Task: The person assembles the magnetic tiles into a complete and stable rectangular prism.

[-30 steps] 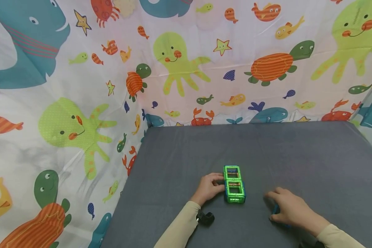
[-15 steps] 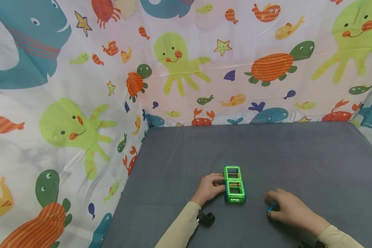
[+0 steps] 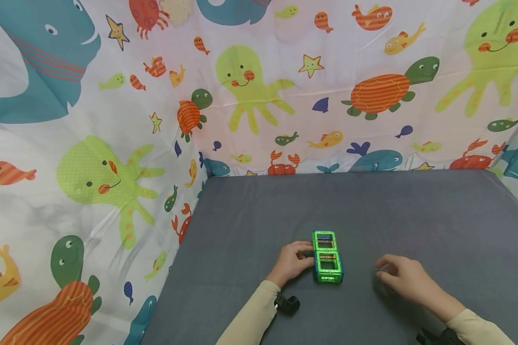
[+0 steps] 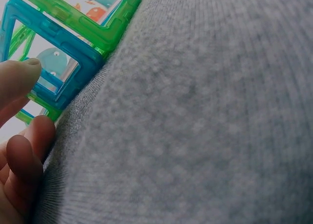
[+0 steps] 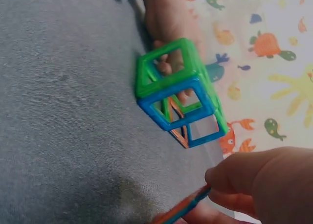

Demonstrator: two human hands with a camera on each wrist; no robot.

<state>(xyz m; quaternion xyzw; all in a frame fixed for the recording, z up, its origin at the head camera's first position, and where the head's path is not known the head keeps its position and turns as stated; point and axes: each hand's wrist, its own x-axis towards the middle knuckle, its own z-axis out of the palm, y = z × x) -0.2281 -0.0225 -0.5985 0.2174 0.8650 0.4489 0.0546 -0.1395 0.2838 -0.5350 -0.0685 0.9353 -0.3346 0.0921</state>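
A block of joined magnetic tiles (image 3: 327, 266), green on top with blue sides and an orange piece inside, sits mid-table. At its left side, my left hand (image 3: 290, 262) holds it, thumb over a blue tile's opening (image 4: 73, 55) and other fingers curled low by the cloth. To the right of the block, my right hand (image 3: 407, 280) is apart from it. In the right wrist view, that hand's thumb and fingers pinch a thin tile piece (image 5: 183, 208) with orange and blue edges. The head view hides this piece behind the fingers.
Grey cloth (image 3: 259, 206) covers the table. A white curtain (image 3: 155, 86) printed with sea animals hangs along the back and left side. Black wrist cameras (image 3: 287, 304) sit on both wrists.
My right hand lifts slightly and shifts right; the blue edge that showed between its fingers is now out of sight in the head view. My left hand and the block stay put.
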